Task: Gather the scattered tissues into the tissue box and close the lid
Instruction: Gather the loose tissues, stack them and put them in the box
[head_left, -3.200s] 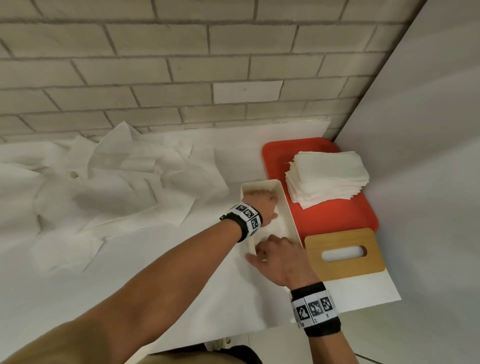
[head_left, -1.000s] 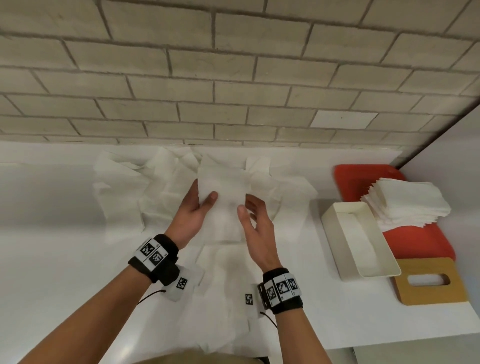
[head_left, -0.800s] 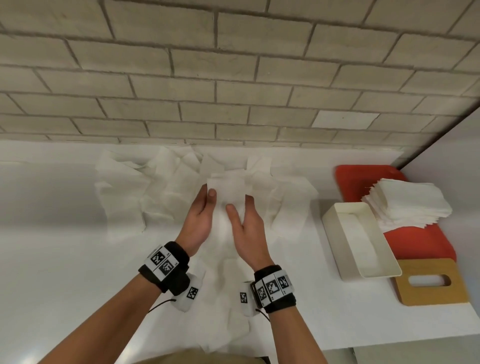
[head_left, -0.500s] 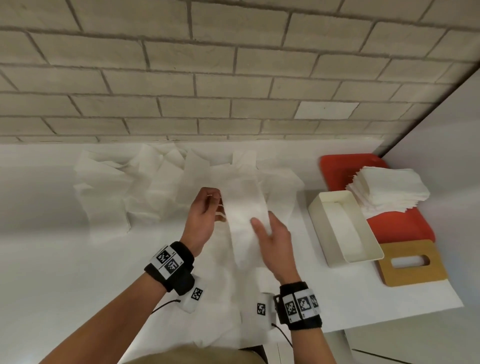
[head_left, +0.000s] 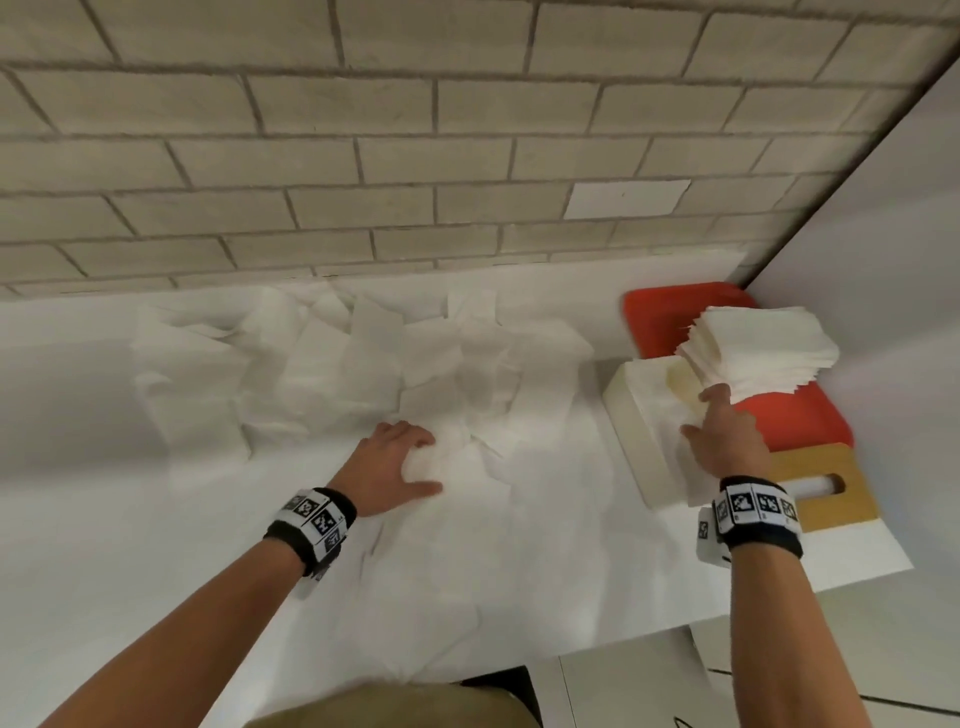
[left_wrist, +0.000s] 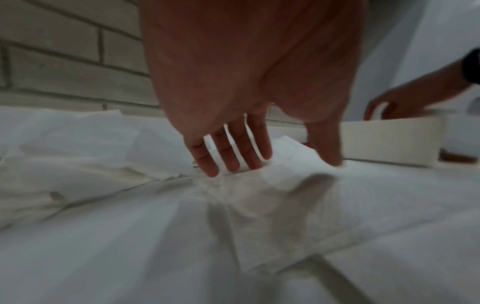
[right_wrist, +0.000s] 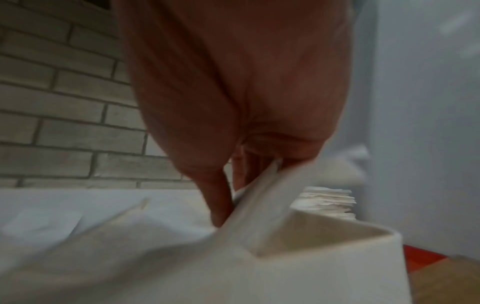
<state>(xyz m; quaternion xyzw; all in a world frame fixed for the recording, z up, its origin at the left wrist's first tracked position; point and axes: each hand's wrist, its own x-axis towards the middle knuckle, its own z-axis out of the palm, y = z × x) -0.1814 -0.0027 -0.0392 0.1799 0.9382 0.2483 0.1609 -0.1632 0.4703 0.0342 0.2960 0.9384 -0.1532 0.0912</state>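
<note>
Scattered white tissues (head_left: 363, 374) cover the counter's middle and left. My left hand (head_left: 428, 462) lies on the pile's near edge. In the left wrist view its straight fingers (left_wrist: 228, 156) and thumb touch a tissue (left_wrist: 288, 170) that humps up between them. My right hand (head_left: 698, 413) pinches a folded tissue (head_left: 693, 488) over the open white tissue box (head_left: 623, 415). The right wrist view shows thumb and fingers of that hand (right_wrist: 231, 195) holding the tissue strip (right_wrist: 259, 195) above the box (right_wrist: 337, 257). The wooden lid (head_left: 815, 488) lies right of the box.
A red tray (head_left: 789, 421) in the back right corner carries a stack of folded tissues (head_left: 758, 353). A brick wall runs behind the counter and a white panel closes the right side. The counter's front edge is close to my body.
The hands, which held one tissue together over the pile, have parted. My right hand carried the folded tissue right to the box. My left hand dropped onto the pile.
</note>
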